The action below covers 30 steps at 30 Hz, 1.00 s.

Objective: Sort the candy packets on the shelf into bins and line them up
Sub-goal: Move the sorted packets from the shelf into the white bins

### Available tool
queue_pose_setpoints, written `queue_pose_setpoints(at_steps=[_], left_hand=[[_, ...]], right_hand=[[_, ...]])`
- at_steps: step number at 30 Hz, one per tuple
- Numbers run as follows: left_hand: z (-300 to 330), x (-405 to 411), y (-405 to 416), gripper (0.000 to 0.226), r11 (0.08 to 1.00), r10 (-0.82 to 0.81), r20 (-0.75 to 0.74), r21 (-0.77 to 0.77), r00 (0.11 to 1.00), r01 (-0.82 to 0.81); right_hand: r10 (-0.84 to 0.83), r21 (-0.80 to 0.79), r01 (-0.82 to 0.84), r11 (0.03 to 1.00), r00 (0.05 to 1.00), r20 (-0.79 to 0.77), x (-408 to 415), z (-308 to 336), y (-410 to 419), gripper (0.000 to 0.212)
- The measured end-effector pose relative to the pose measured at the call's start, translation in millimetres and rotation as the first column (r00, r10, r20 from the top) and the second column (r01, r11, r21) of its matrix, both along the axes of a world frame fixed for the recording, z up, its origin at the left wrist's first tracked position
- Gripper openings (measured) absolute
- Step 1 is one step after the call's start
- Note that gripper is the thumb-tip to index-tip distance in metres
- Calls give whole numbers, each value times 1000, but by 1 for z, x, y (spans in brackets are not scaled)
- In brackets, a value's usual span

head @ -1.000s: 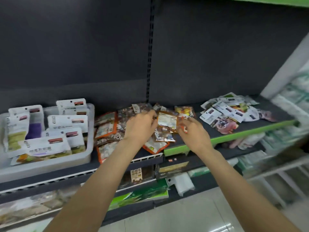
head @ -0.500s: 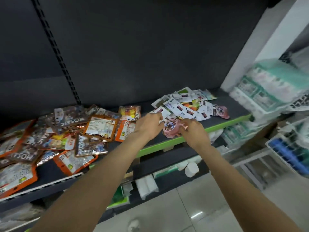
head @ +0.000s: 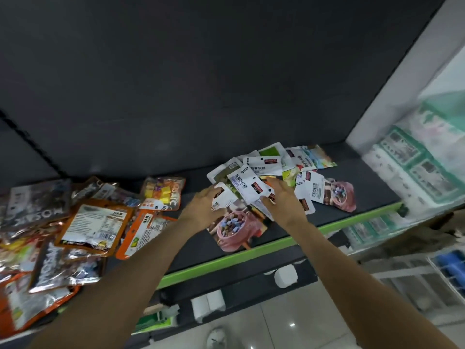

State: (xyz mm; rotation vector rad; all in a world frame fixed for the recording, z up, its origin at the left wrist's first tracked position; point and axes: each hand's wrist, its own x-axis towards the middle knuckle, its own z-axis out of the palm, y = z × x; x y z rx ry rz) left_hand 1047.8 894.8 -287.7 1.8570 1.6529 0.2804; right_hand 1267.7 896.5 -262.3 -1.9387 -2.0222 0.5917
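Observation:
A heap of white candy packets point(head: 266, 163) lies on the dark shelf point(head: 372, 195) with the green front edge. My left hand point(head: 201, 210) pinches a small white packet point(head: 225, 197) at the heap's left side. Close beside it, my right hand point(head: 285, 200) pinches a larger white packet with a red label point(head: 247, 185). A packet showing a pink cup point(head: 236, 230) lies just below both hands, and another like it point(head: 339, 197) sits to the right. Orange and silver packets point(head: 93, 225) are spread over the shelf's left part.
Green-and-white tissue packs point(head: 415, 172) are stacked on the neighbouring rack to the right. White rolls point(head: 285, 275) sit on the shelf below. A white wire basket with blue items point(head: 450, 263) stands low at the right, above a pale tiled floor.
The view and both hands have swung right, from the orange and silver packets to the white heap. The hands went from the pink cup packet up into the white packets and took hold there.

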Motion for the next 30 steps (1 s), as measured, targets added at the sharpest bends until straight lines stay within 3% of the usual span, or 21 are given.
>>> queue_pose_setpoints(at_steps=[4,7,10,13,16,19,25,30], left_hand=[[-13,3,6,92,997,28,-69,-75,997,-33],[-16,-1,1,92,990,126,-166,-49,978,-136],[-11,-5,-8,77,965,263,-213,63,941,-255],[-2,-6,-12,47,918,380,-43,136,924,-372],[13,-8,-13,24,868,453,112,172,884,-466],[29,-14,-17,20,867,436,216,158,874,-472],[68,-13,-31,18,868,367,326,218,871,-447],[98,-11,-41,12,861,352,250,290,902,-417]], right_hand=[[158,-89,-144,986,971,182,2,-21,24,73],[192,-27,-192,981,943,272,7,-29,31,74],[126,32,-131,991,985,114,10,-30,36,66],[43,10,-43,999,998,-44,6,-29,44,57],[-3,60,6,998,999,-49,-1,-26,51,32],[-12,118,20,993,998,-64,-9,-19,51,6],[89,142,-47,989,950,-299,-17,17,51,8],[196,184,-138,973,916,-350,-30,53,48,6]])
